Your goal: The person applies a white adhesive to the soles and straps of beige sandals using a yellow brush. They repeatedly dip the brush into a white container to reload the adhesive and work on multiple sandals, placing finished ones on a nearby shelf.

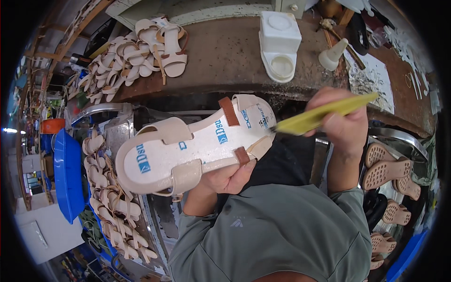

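**A:** What are the hands doing?

**B:** The left hand (pixel 229 177) grips a cream sandal (pixel 188 148) from below, fingers curled around its edge, sole side turned up toward the camera. The sandal sits mid-frame, held in the air above the person's lap, toe end to the left. The right hand (pixel 340 117) is closed around a yellow brush handle (pixel 324 114); the brush tip touches the sandal's heel end on the right.

**A:** What does the sandal look like?

**B:** Pale insole with blue printed marks, cream straps, and two brown tabs near the heel.

**A:** And around them?

**B:** Ahead is a brown workbench (pixel 225 51). On it lie a pile of matching sandals (pixel 136 56) at left, a white plastic container (pixel 280 44) in the middle, and a white cone-shaped nozzle (pixel 332 55) just to its right. More sandals (pixel 110 202) hang on a rack at lower left, beside a blue tray (pixel 68 176). Brown soles (pixel 387 171) lie tread up at right.
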A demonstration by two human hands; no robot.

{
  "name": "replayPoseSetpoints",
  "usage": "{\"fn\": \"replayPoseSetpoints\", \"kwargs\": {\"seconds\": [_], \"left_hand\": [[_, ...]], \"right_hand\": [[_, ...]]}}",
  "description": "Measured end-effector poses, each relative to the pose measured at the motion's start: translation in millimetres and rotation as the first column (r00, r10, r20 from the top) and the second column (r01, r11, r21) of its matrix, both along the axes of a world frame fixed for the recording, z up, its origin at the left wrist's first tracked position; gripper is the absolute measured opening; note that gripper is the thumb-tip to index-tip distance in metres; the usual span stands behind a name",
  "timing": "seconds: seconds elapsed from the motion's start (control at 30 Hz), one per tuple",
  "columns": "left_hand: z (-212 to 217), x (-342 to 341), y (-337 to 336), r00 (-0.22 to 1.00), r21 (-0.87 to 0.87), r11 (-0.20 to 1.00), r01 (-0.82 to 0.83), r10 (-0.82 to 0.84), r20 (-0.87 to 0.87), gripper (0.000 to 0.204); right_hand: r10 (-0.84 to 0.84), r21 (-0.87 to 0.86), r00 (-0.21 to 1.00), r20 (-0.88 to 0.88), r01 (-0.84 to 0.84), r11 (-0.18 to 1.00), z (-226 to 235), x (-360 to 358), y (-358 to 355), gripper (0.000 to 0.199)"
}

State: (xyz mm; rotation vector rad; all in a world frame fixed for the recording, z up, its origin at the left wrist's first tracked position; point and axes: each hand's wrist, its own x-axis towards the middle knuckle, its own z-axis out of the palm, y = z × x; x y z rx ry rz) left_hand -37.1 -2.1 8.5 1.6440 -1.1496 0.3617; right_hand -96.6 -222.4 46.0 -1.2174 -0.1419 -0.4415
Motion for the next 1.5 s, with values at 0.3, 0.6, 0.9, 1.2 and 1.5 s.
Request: {"fn": "replayPoseSetpoints", "kwargs": {"seconds": [0.3, 0.6, 0.9, 1.2, 1.5], "left_hand": [[9.7, -1.9, -7.3, 1.0, 0.027, 0.999, 0.019, -0.02, 0.006, 0.011], [4.8, -5.8, -8.6, 0.997, -0.01, 0.999, -0.045, 0.044, -0.064, 0.017], [18.7, 1.3, -13.5, 0.994, 0.032, 0.995, -0.094, 0.095, -0.046, 0.01], [15.2, 21.6, -25.9, 0.995, 0.032, 0.997, -0.075, 0.077, -0.059, 0.009], [-48.4, 94.3, -45.5, 0.828, -0.176, 0.956, -0.233, 0.1, -0.552, 0.021]], "right_hand": [[0.13, -0.6, 0.893, 0.431, 0.176, 0.781, 10.8, 10.5, 20.2, 0.023], [0.179, -0.618, 0.802, 0.569, 0.274, 0.737, 4.4, 4.3, 13.5, 0.023], [0.336, -0.515, 0.717, 0.611, 0.037, 0.856, 1.6, 17.3, -0.7, 0.02], [0.211, -0.228, 0.85, 0.483, -0.111, 0.967, 0.6, 25.1, 3.3, 0.017], [-0.374, -0.135, 0.877, -0.302, 0.35, 0.927, -79.5, 63.9, -67.2, 0.016]]}}
